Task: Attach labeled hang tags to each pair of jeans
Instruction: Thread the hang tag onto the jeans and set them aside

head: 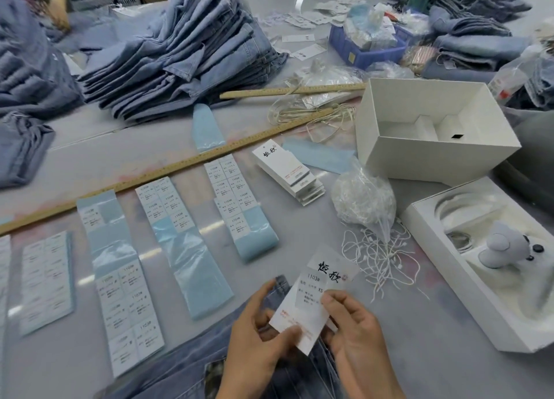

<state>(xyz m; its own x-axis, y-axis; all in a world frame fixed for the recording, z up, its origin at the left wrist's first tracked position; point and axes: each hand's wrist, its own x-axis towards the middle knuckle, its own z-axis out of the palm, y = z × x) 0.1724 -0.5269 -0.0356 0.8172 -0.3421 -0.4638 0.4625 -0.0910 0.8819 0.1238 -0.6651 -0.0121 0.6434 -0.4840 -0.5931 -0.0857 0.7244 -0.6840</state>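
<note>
Hang tag (311,296) pinched between both hands — left hand (260,335) at its lower edge, right hand (353,332) at its side, probably to steady it while a size label goes on. Held just above the jeans (186,365) on the tabletop (419,368). Sticker sheets (129,308) laid out left, tag stack (289,173) and strings (380,260) ahead — all within reach.

Small print on the label sheets (129,305) is too blurred to read.
</note>
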